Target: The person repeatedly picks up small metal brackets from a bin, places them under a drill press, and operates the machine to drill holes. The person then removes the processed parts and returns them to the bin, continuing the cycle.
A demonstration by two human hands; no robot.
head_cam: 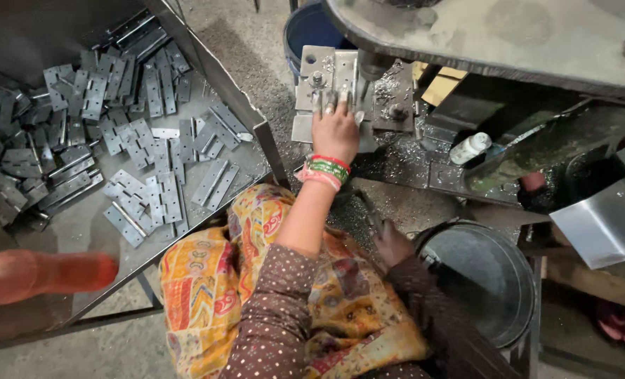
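My left hand (335, 130), with red and green bangles at the wrist, reaches forward onto the die block of a metal press (397, 105). Its fingertips hold a flat grey hinge plate (305, 128) down on the block, under the ram. My right hand (391, 242) hangs low by my lap at the rim of a dark metal bucket (481, 281). Its fingers are curled and blurred, and I cannot tell whether they hold anything. A tray (81, 231) at my left carries several loose grey hinges (144, 189).
The press's heavy grey table (509, 42) overhangs at the upper right. Metal shavings lie around the die. A small white bottle (469, 147) rests on the press base, a blue bucket (309, 28) stands behind it, and an orange bottle (38, 274) lies at the left.
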